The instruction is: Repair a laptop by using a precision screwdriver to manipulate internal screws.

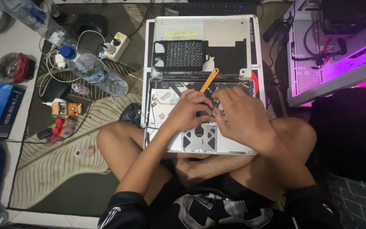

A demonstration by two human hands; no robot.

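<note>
Currently the left hand (189, 111) pinches an orange pry tool (209, 80) over the opened laptop (200, 144) on the lap; right hand (242, 116) presses flat, fingers together. Advise gentle, shallow levering.

On the patterned green and beige floor rug (60, 178) lie two clear plastic water bottles (94, 70), a white power strip (117, 44) and a black game controller (131, 113)

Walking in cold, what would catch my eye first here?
At centre, both hands, left hand and right hand, press into an opened silver laptop with exposed insides resting on crossed legs. An orange plastic pry tool pokes up behind them, and a white computer case glowing pink-purple stands at the right.
</note>
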